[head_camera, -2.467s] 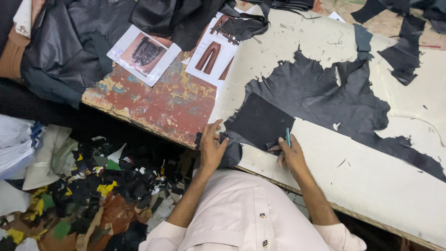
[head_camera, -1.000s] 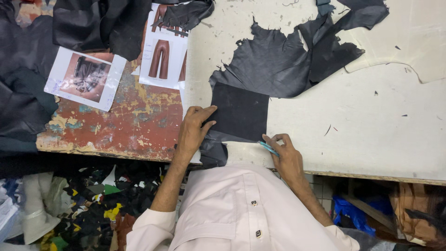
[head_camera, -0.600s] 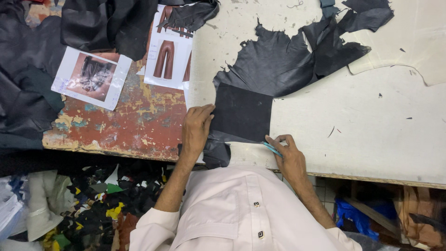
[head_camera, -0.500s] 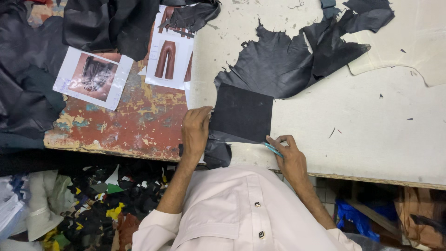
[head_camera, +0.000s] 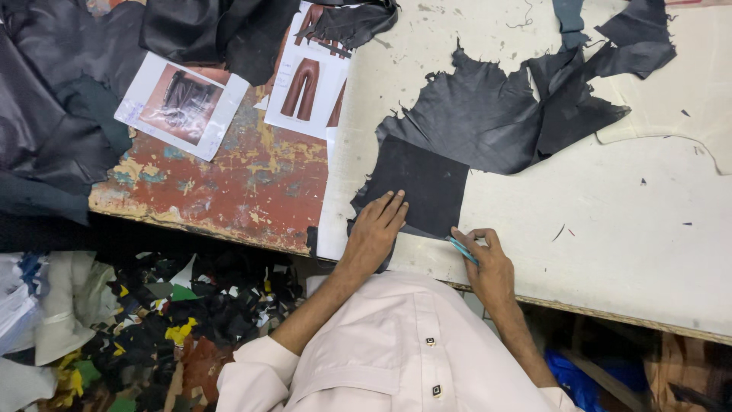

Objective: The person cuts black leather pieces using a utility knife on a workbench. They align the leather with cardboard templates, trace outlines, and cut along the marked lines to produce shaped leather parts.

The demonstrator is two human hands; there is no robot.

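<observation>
Pressing flat: your left hand (head_camera: 374, 233), fingers spread and holding nothing, lies on the dark rectangular pattern piece (head_camera: 418, 185) laid over the ragged black leather hide (head_camera: 488, 114) on the white cutting board (head_camera: 610, 221). Your right hand (head_camera: 488, 263) is closed around a slim blue tool (head_camera: 462, 249), possibly a marker or knife, its tip at the pattern's lower right edge. Two garment photo sheets (head_camera: 181, 104) (head_camera: 309, 72) lie on the worn red tabletop (head_camera: 229, 183). Coloured scraps (head_camera: 175, 320) litter the floor below
</observation>
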